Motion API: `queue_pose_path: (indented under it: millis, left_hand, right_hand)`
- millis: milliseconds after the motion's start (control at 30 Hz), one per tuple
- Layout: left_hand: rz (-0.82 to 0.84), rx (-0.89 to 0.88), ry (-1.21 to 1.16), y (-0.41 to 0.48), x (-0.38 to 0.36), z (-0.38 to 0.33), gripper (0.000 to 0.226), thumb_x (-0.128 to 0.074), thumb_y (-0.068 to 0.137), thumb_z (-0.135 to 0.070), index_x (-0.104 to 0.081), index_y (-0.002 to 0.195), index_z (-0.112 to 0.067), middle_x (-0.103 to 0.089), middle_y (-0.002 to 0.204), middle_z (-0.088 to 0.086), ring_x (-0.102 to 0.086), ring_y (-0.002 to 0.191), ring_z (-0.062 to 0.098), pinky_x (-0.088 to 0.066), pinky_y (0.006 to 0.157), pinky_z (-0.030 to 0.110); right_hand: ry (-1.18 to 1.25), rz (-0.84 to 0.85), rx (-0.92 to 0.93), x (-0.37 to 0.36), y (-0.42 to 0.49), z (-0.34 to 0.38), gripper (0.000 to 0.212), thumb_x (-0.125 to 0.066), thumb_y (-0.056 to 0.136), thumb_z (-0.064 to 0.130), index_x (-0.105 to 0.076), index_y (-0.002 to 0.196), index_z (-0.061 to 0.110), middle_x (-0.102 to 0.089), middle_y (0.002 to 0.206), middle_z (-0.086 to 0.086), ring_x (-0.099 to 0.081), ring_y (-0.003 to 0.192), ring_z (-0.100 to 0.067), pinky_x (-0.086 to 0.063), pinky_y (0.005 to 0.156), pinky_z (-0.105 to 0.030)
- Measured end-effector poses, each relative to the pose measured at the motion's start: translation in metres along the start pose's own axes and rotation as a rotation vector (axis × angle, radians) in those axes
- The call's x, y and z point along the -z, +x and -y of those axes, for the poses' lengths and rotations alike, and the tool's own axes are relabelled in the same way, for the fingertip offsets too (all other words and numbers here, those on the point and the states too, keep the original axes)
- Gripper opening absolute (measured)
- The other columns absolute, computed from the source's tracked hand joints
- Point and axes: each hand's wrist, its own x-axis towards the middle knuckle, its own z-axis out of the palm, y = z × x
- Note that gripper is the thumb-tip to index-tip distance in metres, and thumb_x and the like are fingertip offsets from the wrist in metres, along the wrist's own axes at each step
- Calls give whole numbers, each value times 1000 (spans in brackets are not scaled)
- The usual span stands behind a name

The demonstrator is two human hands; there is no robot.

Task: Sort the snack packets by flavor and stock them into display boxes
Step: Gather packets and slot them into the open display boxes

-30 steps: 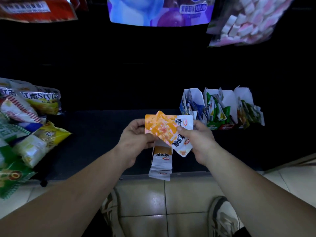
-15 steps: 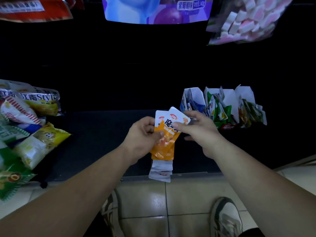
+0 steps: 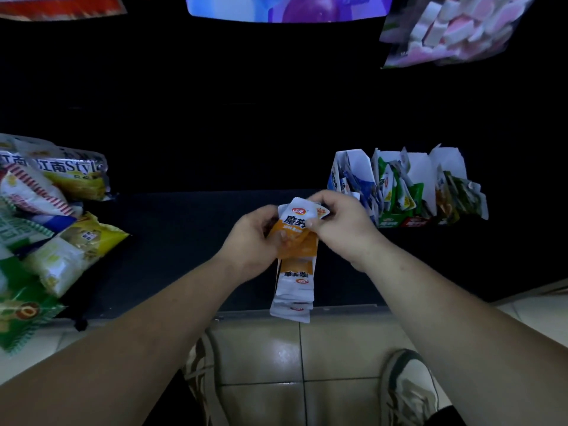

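Note:
Both hands hold a small stack of orange-and-white snack packets (image 3: 299, 229) upright over the dark shelf. My left hand (image 3: 250, 238) grips the stack's left side, and my right hand (image 3: 339, 224) pinches its top right corner. Below the hands, a pile of the same orange-and-white packets (image 3: 295, 285) lies on the shelf and hangs over its front edge. To the right stand three white display boxes: one with blue packets (image 3: 352, 179), one with green packets (image 3: 396, 192) and one with olive and orange packets (image 3: 455, 195).
Large snack bags (image 3: 52, 216) are heaped on the left end of the dark shelf (image 3: 184, 235). Bags hang overhead, among them a marshmallow bag (image 3: 451, 29) at the top right. Tiled floor and my shoes (image 3: 408, 392) lie below the shelf edge.
The fanned, tilted packets have been turned upright and squared into one stack. Both hands have closed in together, and the stack now sits straight over the pile.

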Motion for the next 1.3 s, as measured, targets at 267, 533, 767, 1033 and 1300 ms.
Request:
queue_pose_path:
  millis: [267,533,767,1033,1300]
  left_hand:
    - [-73,222,50,-21,-2,42,23,-70,91,-1,-71,93,-24,-74,91,-3,-69,82,5,-57,73,19]
    - [-13,221,26,-17,-18,46,27,-64,92,6,-71,101,-18,-71,96,-2,-69,88,9,-55,78,10]
    - [79,97,405,-40,-2,56,53,-81,82,-36,-56,128,-41,-55,119,-20,-61,101,2,-54,84,20]
    - [376,132,557,-53,-4,54,124,-92,65,-43,1,142,-72,-42,135,-23,-56,114,-1,-55,99,30]
    - [207,69,432,-39,-8,56,102,-86,77,-31,-15,140,-69,-59,121,-28,-61,105,-7,-51,90,18]
  right_hand:
    - [-3,-6,-87,-16,-9,-28,31,-56,94,-1,-59,87,29,-67,90,-3,-64,88,-20,-52,71,-32]
    - [-200,-62,119,-21,-9,-28,29,-57,90,-4,-56,96,25,-59,100,1,-57,89,-10,-46,71,-21]
    - [-524,53,47,-25,-20,-63,26,-70,84,14,-60,85,37,-59,94,14,-58,88,-10,-55,77,-40]
    - [-327,103,-115,-18,-23,-57,37,-81,76,16,-66,102,37,-48,108,14,-56,87,-4,-48,81,-23]
    - [64,122,-380,-15,-28,-55,88,-75,88,11,-31,156,45,-56,148,7,-55,132,-13,-39,117,-39]
